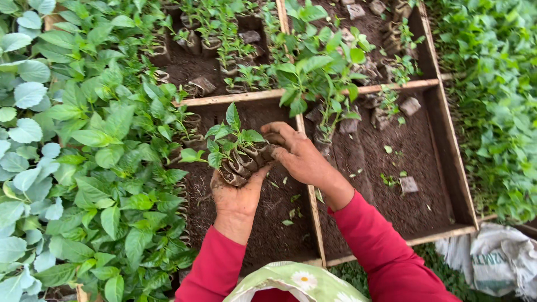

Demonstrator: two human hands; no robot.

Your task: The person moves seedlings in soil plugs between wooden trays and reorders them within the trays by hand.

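- The left hand [238, 193] was cupped under a row of small soil pots [246, 162], palm and fingers clasped about their near end.
- The right hand [296, 154] was curled over the far end of the same row, fingers pressed against the pots, so both hands grasped the bunch between them.
- Each pot in the row carried a young seedling [229, 137] with a few green leaves standing up.
- The bunch was held just above the soil of the near left compartment [268, 223] of a wooden tray [456, 168], close to that compartment's far edge.
- That compartment held dark loose soil with a few fallen leaves; more potted seedlings [187, 126] stood along its left edge.
- The near right compartment [391, 190] held mostly bare soil, with a few scattered pots, one pot [409, 184] lying near its right edge.
- A taller leafy plant [319, 72] rose where the wooden dividers crossed.
- The far compartments [207, 56] held more pots, some with seedlings, some bare.
- Thick green plants [72, 168] crowded the tray's left side.
- A white sack [498, 260] lay beyond the tray's near right corner.
- Red sleeves [386, 246] covered both arms.
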